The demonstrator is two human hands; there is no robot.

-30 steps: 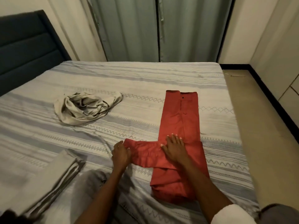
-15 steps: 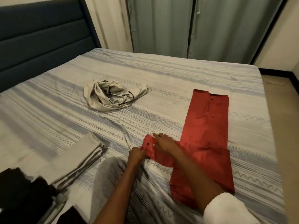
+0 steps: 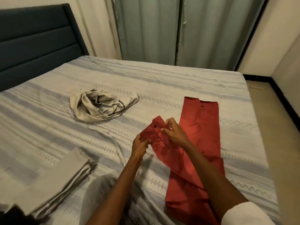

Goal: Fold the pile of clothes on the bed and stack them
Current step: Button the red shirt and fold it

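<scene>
A red shirt (image 3: pixel 201 127) lies lengthwise on the striped bed sheet (image 3: pixel 48 120), right of centre. Its sleeve is lifted off the sheet. My left hand (image 3: pixel 140 146) grips the cuff's near edge. My right hand (image 3: pixel 174 131) pinches the cuff's far side, next to a dark button. A crumpled beige garment (image 3: pixel 100 106) lies unfolded farther back to the left. A stack of folded grey-beige clothes (image 3: pixel 53 182) rests at the near left, with something dark at its near corner.
A dark padded headboard (image 3: pixel 35 39) stands at the far left. Grey-green curtains (image 3: pixel 178 30) hang behind the bed. Bare floor (image 3: pixel 279 143) runs along the bed's right side. A knee in grey trousers (image 3: pixel 100 192) rests on the bed near me.
Both hands moved to the red sleeve's cuff and lifted it off the sheet, up and away from me. The camera view swung left and then a little back.
</scene>
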